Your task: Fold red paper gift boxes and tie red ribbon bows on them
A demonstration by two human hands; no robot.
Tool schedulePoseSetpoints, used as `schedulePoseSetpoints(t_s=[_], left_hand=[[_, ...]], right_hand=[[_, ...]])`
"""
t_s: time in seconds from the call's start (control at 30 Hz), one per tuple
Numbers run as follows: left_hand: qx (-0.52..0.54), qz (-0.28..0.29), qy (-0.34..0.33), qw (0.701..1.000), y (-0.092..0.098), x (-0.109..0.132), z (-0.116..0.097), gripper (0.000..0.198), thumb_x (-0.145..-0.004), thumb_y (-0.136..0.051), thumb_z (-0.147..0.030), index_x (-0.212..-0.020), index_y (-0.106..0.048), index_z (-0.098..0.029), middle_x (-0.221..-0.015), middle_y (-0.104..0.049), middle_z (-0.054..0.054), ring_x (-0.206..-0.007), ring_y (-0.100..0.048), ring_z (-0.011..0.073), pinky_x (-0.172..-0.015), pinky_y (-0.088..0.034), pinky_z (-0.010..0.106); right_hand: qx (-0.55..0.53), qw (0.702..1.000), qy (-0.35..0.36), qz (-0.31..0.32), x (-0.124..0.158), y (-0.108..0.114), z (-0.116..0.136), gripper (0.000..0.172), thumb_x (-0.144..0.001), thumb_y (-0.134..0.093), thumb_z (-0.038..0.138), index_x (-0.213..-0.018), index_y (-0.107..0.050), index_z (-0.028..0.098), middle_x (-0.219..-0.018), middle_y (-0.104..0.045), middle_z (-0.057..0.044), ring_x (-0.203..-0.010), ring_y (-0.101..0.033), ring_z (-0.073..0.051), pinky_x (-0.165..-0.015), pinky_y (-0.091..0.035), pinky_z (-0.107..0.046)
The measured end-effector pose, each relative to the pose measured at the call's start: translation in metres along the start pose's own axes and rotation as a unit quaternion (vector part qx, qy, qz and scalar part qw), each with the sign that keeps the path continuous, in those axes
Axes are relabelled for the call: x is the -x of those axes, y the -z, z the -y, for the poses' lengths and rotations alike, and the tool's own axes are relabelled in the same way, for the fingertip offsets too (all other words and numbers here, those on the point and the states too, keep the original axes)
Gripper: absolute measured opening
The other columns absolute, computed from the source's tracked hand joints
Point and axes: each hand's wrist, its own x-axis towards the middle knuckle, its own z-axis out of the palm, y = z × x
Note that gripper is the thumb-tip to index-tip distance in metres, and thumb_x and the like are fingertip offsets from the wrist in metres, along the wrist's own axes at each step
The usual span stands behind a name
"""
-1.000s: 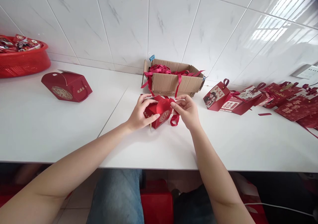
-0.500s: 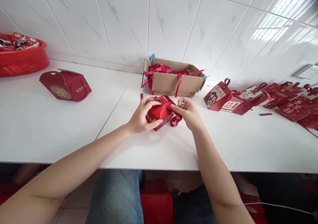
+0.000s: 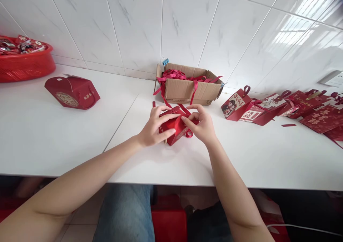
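Observation:
A small red gift box (image 3: pixel 175 136) with gold print stands on the table in front of me, its rounded top flaps folded inward. My left hand (image 3: pixel 154 127) grips it from the left, thumb on the near side and fingers across the top. From the right, my right hand (image 3: pixel 202 127) holds the box's flap edge, thumb on the flap. Red ribbon (image 3: pixel 189 133) loops out beside the box under my right hand. More of the box's right side is hidden by that hand.
A cardboard box (image 3: pixel 187 92) of red ribbons stands behind. On the left are a red gift box (image 3: pixel 83 95) and a red plastic basket (image 3: pixel 26 67) of packets. Several finished-looking red boxes (image 3: pixel 235 104) and a ribbon scrap (image 3: pixel 288 125) lie to the right.
My right hand has moved slightly left, from the ribbon and flap edge onto the box top. The box has turned a little and the flaps sit closer together.

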Motion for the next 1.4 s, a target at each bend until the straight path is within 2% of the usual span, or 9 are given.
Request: schedulePoseSetpoints(t_s=[0.1,0.23,0.43,0.63,0.83,0.93,1.1,1.3,1.4], left_hand=[[0.007,-0.012,0.02,1.0,0.003,-0.002,-0.001,0.039,-0.095,-0.036,-0.036,-0.119,-0.065,-0.03,-0.123,-0.051,0.007,-0.119,-0.041,0.0262,-0.106,-0.037,0.048],[-0.033,-0.036,0.041,0.998,0.007,-0.006,-0.01,0.029,-0.092,-0.046,-0.03,-0.107,-0.071,-0.03,-0.113,-0.056,0.006,-0.113,-0.043,0.0254,-0.102,-0.04,0.046],[-0.086,-0.077,-0.035,0.993,0.007,-0.007,-0.017,0.022,-0.084,-0.06,-0.024,-0.101,-0.073,-0.028,-0.115,-0.056,0.007,-0.11,-0.043,0.0262,-0.1,-0.041,0.048],[-0.091,-0.124,-0.128,0.98,0.008,-0.008,-0.019,0.019,-0.081,-0.061,-0.014,-0.089,-0.074,-0.025,-0.108,-0.061,0.008,-0.104,-0.046,0.0238,-0.092,-0.046,0.044],[-0.111,-0.194,-0.134,0.965,0.012,-0.01,-0.023,0.015,-0.08,-0.063,-0.015,-0.081,-0.074,-0.025,-0.1,-0.063,0.007,-0.098,-0.052,0.022,-0.085,-0.048,0.04],[-0.119,-0.245,-0.082,0.959,0.015,-0.011,-0.022,0.013,-0.081,-0.064,-0.019,-0.082,-0.075,-0.025,-0.098,-0.062,0.007,-0.097,-0.054,0.0215,-0.081,-0.048,0.038],[-0.09,-0.288,-0.026,0.953,0.016,-0.013,-0.015,0.012,-0.083,-0.064,-0.022,-0.085,-0.075,-0.025,-0.096,-0.06,0.006,-0.096,-0.058,0.0201,-0.078,-0.048,0.035],[-0.068,-0.291,-0.035,0.954,0.014,-0.013,-0.01,0.012,-0.082,-0.065,-0.02,-0.085,-0.075,-0.025,-0.094,-0.06,0.005,-0.093,-0.059,0.0194,-0.075,-0.049,0.034],[-0.052,-0.279,-0.027,0.958,0.015,-0.013,-0.011,0.013,-0.081,-0.064,-0.02,-0.085,-0.075,-0.024,-0.095,-0.06,0.005,-0.095,-0.06,0.0196,-0.076,-0.05,0.034]], right_hand=[[0.034,0.999,0.014,0.018,0.0,0.001,0.0,0.032,-0.078,-0.067,0.036,-0.106,-0.061,0.022,-0.058,-0.06,0.005,-0.047,-0.054,-0.011,-0.045,-0.046,-0.024],[0.049,0.998,0.025,0.039,0.001,0.001,0.003,0.017,-0.08,-0.065,0.035,-0.089,-0.065,0.02,-0.054,-0.056,0.005,-0.045,-0.049,-0.009,-0.046,-0.043,-0.023],[0.032,0.994,0.097,0.038,0.005,-0.001,0.01,0.014,-0.08,-0.067,0.031,-0.082,-0.059,0.02,-0.06,-0.059,0.004,-0.054,-0.051,-0.01,-0.055,-0.045,-0.024],[0.065,0.985,0.157,0.03,0.009,-0.004,0.01,0.013,-0.081,-0.067,0.031,-0.083,-0.06,0.02,-0.061,-0.059,0.004,-0.056,-0.053,-0.011,-0.064,-0.047,-0.029],[0.115,0.96,0.255,-0.011,0.008,-0.004,0.01,0.012,-0.08,-0.068,0.031,-0.077,-0.062,0.022,-0.08,-0.061,-0.003,-0.077,-0.057,-0.017,-0.079,-0.047,-0.037],[0.026,0.976,0.212,0.049,0.007,-0.003,0.011,0.015,-0.085,-0.063,0.032,-0.076,-0.058,0.021,-0.089,-0.062,-0.004,-0.085,-0.058,-0.017,-0.078,-0.048,-0.035],[-0.076,0.976,0.121,0.164,0.007,-0.003,0.007,0.018,-0.083,-0.066,0.03,-0.098,-0.06,0.022,-0.091,-0.064,-0.002,-0.067,-0.054,-0.01,-0.057,-0.045,-0.025],[-0.081,0.968,0.092,0.218,0.006,0.004,0.006,0.03,-0.083,-0.065,0.024,-0.113,-0.066,0.026,-0.116,-0.067,-0.003,-0.066,-0.054,-0.008,-0.06,-0.047,-0.026],[-0.077,0.967,0.093,0.226,0.006,0.006,0.007,0.032,-0.082,-0.066,0.026,-0.113,-0.068,0.026,-0.119,-0.066,-0.004,-0.078,-0.06,-0.012,-0.064,-0.049,-0.028]])
